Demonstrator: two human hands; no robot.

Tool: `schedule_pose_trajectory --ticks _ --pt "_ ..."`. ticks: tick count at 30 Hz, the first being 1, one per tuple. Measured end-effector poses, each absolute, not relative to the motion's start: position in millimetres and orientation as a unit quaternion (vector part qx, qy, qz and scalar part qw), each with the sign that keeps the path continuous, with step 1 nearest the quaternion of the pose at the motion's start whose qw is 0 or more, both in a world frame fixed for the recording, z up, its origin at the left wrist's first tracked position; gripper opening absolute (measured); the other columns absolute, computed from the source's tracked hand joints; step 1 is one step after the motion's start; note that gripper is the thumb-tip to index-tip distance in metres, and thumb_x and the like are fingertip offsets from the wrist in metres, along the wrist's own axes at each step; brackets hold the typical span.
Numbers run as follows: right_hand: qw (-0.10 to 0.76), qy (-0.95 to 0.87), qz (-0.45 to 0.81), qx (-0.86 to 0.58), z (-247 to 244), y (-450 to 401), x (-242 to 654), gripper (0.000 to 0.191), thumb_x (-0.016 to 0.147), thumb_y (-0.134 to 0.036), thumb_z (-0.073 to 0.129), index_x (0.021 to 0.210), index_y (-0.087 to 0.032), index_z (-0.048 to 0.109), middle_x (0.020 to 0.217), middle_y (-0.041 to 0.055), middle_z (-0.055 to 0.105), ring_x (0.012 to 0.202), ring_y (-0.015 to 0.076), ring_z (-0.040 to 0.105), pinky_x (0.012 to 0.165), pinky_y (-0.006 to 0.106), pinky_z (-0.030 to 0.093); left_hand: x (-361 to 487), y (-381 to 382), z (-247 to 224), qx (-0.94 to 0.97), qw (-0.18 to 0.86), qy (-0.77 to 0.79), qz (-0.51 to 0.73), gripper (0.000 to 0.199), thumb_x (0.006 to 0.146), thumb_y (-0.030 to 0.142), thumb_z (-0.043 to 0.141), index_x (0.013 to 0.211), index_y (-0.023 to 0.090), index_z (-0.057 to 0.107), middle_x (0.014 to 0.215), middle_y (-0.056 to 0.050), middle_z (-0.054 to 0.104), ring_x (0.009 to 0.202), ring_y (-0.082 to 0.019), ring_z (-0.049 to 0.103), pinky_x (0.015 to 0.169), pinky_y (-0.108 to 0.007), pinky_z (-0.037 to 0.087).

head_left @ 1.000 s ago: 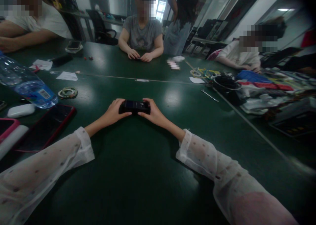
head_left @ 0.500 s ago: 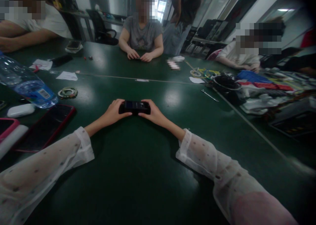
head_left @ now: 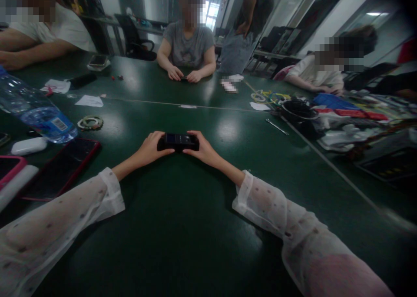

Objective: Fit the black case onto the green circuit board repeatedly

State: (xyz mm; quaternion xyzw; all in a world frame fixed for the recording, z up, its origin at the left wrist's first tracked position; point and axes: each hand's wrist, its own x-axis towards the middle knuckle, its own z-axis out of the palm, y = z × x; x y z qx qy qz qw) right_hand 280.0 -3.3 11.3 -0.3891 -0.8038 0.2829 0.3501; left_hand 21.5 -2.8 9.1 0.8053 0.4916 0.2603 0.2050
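A small black device with a screen (head_left: 177, 141) is held level between my two hands, over the middle of the dark green table (head_left: 176, 227). My left hand (head_left: 150, 148) grips its left end, thumb along the near side and fingers behind. Gripping the right end the same way is my right hand (head_left: 203, 148). The screen faces up toward me and shows small light marks, too small to read. The fingertips on the far side are hidden behind the device.
On the left are a water bottle (head_left: 48, 119), a red-edged phone (head_left: 63, 169), a white earbud case (head_left: 29, 145) and bracelets (head_left: 90, 123). A wrench (head_left: 276, 127) lies to the right, before piled cables (head_left: 298, 110). Across the table sits a person in grey (head_left: 189, 45); others are nearby.
My hands and the black device have hardly moved. The standing person in the background has shifted slightly to the right.
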Motion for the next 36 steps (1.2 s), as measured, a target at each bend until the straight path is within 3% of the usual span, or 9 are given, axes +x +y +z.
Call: schedule_pose_trajectory --ticks 15,19,24,30,36 --pt "0.374 -0.801 0.271 -0.380 11 -2 277 0.054 0.078 -0.044 0.073 0.122 -0.024 0.049 0.119 0.0097 0.058 0.113 0.0271 0.057 0.098 0.048 0.046 20 -2 7 0.811 0.191 0.489 0.260 0.064 0.077 0.058 0.067 0.123 0.019 0.049 0.125 -0.012 0.053 0.117 -0.030 0.050 0.098 -0.048 0.044" --pt "0.444 -0.762 0.242 -0.404 15 -8 275 0.055 0.082 -0.052 0.066 0.124 -0.024 0.045 0.117 0.0094 0.057 0.109 0.0261 0.057 0.097 0.046 0.047 20 -2 8 0.812 0.194 0.483 0.262 0.066 0.075 0.055 0.070 0.126 0.019 0.047 0.129 -0.013 0.052 0.122 -0.031 0.048 0.101 -0.048 0.042" --pt "0.529 -0.678 0.164 -0.484 11 -6 280 0.055 0.086 -0.053 0.058 0.130 -0.026 0.038 0.127 0.0111 0.049 0.118 0.0266 0.051 0.104 0.047 0.042 20 -4 11 0.815 0.199 0.479 0.257 0.059 0.081 0.056 0.063 0.125 0.020 0.049 0.128 -0.011 0.053 0.120 -0.030 0.049 0.099 -0.048 0.043" --pt "0.508 -0.631 0.210 -0.547 -13 17 294 0.061 0.084 -0.050 0.061 0.131 -0.025 0.034 0.126 0.0134 0.050 0.118 0.0295 0.050 0.103 0.053 0.042 20 -4 12 0.813 0.212 0.478 0.257 0.055 0.083 0.056 0.060 0.124 0.021 0.049 0.128 -0.010 0.053 0.119 -0.029 0.049 0.099 -0.048 0.042" --pt "0.499 -0.631 0.176 -0.567 -21 22 297 0.055 0.082 -0.043 0.065 0.127 -0.024 0.040 0.121 0.0129 0.052 0.115 0.0297 0.051 0.102 0.057 0.041 19 -2 10 0.814 0.210 0.478 0.254 0.057 0.083 0.056 0.061 0.124 0.019 0.049 0.127 -0.010 0.053 0.117 -0.028 0.050 0.098 -0.047 0.043"
